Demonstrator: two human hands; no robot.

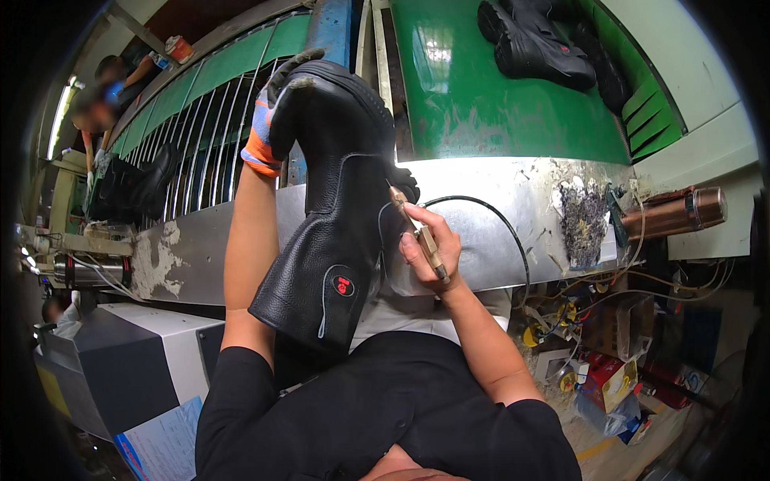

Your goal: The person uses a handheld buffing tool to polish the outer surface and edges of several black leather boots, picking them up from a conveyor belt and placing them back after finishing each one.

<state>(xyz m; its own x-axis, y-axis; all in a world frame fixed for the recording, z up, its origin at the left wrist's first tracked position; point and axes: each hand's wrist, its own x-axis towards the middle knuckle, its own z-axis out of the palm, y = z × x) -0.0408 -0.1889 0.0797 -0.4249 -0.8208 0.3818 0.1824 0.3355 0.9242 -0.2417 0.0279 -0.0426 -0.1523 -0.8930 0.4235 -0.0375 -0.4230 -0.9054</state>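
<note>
Black boot [337, 208] (gloved left hand [269, 120]) apparently gripped.

**Bright middle, dark fisheye corners**

Pretty well lit overall. Overhead light bounces hard off the green conveyor belt [481, 96] and blows out the steel edge [497, 172] below it. A strip lamp [58, 120] glows far left. The black boot [337, 200] keeps its leather grain, sharp focus. Edges curve heavily, corners go black, and the lower clutter sits in shadow.
</note>
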